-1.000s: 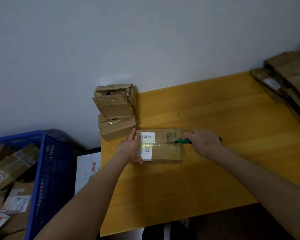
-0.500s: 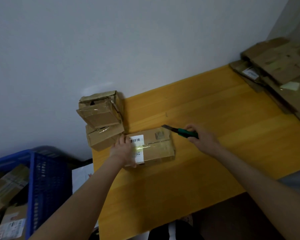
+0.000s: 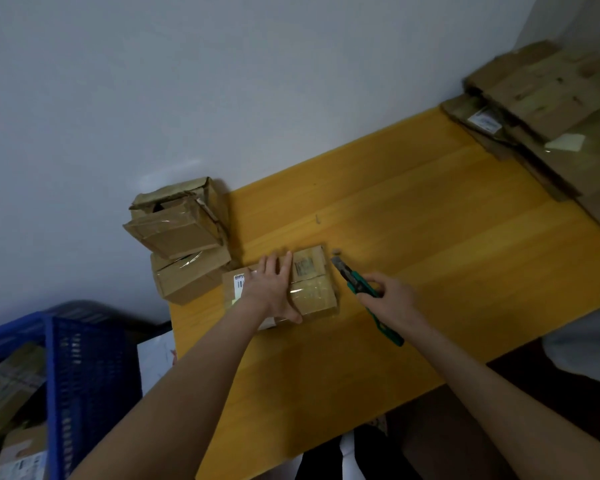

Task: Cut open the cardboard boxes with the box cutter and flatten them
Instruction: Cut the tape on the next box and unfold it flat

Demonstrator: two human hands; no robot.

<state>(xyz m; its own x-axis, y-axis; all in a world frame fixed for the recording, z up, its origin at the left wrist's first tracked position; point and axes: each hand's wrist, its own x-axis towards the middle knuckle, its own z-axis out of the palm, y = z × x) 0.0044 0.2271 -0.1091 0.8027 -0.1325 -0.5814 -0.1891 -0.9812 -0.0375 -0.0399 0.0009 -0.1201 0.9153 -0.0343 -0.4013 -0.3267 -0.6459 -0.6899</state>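
The left hand (image 3: 272, 292) lies flat, fingers straight, on top of a taped box (image 3: 314, 289) on the yellow table (image 3: 430, 237). The right hand (image 3: 392, 299) curls round the green box cutter (image 3: 355, 284) just right of that box, its blade tip close beside the box's right end, though I cannot tell if they touch. The box stands in full shape and I cannot tell whether its tape is slit. With two stacked boxes (image 3: 184, 237) unflattened just left of it, a blue crate (image 3: 87, 368) holding more further left, and a pile of flattened cardboard (image 3: 551, 109) far to its right, the job looks partway through.
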